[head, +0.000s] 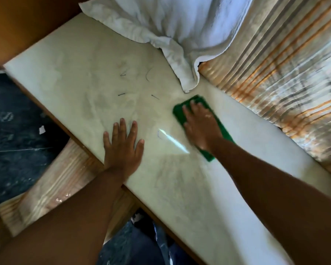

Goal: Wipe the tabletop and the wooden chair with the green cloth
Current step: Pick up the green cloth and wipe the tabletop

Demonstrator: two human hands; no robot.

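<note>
A pale, marble-like tabletop [80, 73] runs diagonally through the head view, with faint smudges and a few dark pen marks near its middle. The green cloth [180, 113] lies flat on it near the far edge. My right hand [199, 125] presses palm-down on the cloth, fingers spread over it, and looks blurred. My left hand [122, 148] rests flat on the bare tabletop near the front edge, fingers apart, holding nothing. A wooden chair seat [65, 173] shows below the table's front edge, under my left forearm.
A crumpled white towel [170, 35] lies on the far part of the table. A striped orange and grey curtain [285, 83] hangs along the table's far right side. Dark patterned floor [17, 131] with a paper scrap lies at left.
</note>
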